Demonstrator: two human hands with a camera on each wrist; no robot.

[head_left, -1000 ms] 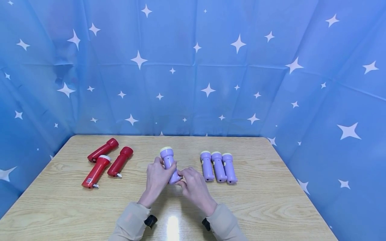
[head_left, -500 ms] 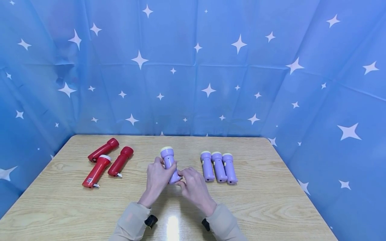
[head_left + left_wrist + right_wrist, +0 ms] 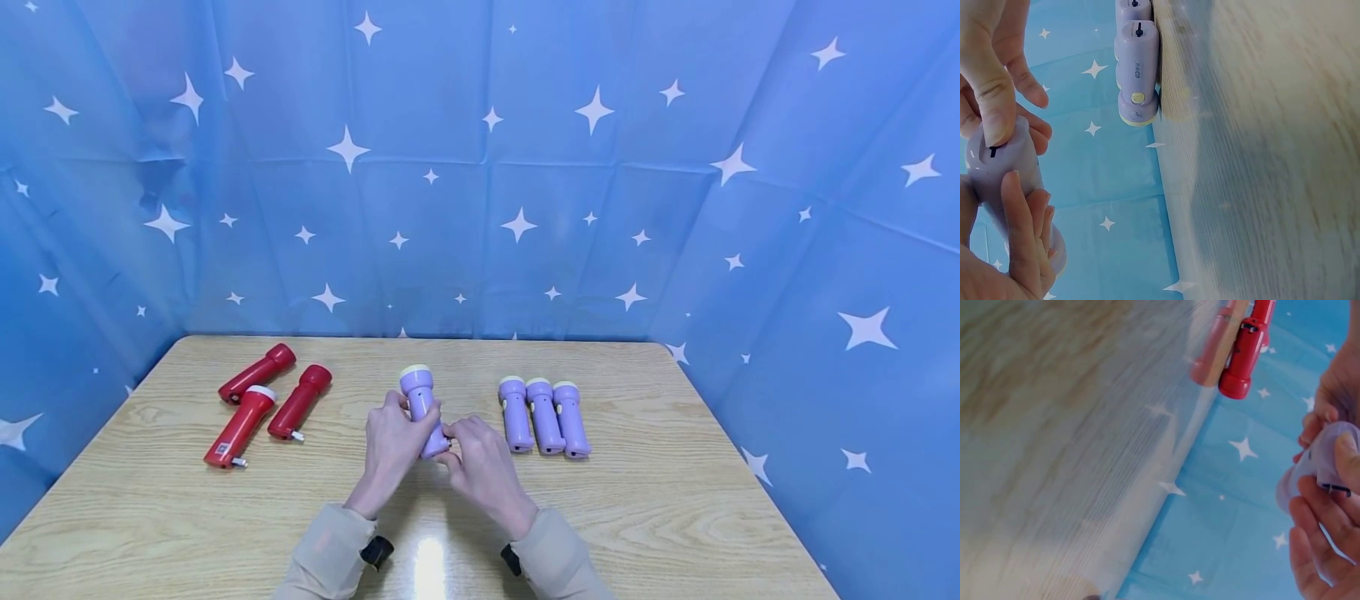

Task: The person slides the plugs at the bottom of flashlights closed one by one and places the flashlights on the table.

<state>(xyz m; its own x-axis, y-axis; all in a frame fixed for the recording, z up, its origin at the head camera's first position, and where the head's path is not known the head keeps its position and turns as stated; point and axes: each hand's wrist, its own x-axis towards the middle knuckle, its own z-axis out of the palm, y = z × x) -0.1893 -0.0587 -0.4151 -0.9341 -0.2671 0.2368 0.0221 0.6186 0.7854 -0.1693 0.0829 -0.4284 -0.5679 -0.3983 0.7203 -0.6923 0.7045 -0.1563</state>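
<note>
A purple flashlight (image 3: pixel 418 404) with a pale yellow rim is held off the table, lens end away from me. My left hand (image 3: pixel 392 446) grips its body, thumb along the near side. At the tail end, my right hand (image 3: pixel 483 467) pinches with thumb and forefinger, where a small folding plug (image 3: pixel 449 443) sticks out sideways. In the right wrist view, metal plug prongs (image 3: pixel 1335 487) show beside the right fingers. The left wrist view has the right thumb (image 3: pixel 996 125) pressing on the tail of the flashlight, next to a black slot.
Three purple flashlights (image 3: pixel 543 417) lie side by side to the right on the wooden table (image 3: pixel 675 517). Three red flashlights (image 3: pixel 240 427) lie at the left, two with plugs out. A blue star-patterned curtain (image 3: pixel 480 183) surrounds the table's back and sides.
The plug at the flashlight's tail sticks out slightly less than a second ago. Both hands stay almost in place, and the other flashlights have not moved.
</note>
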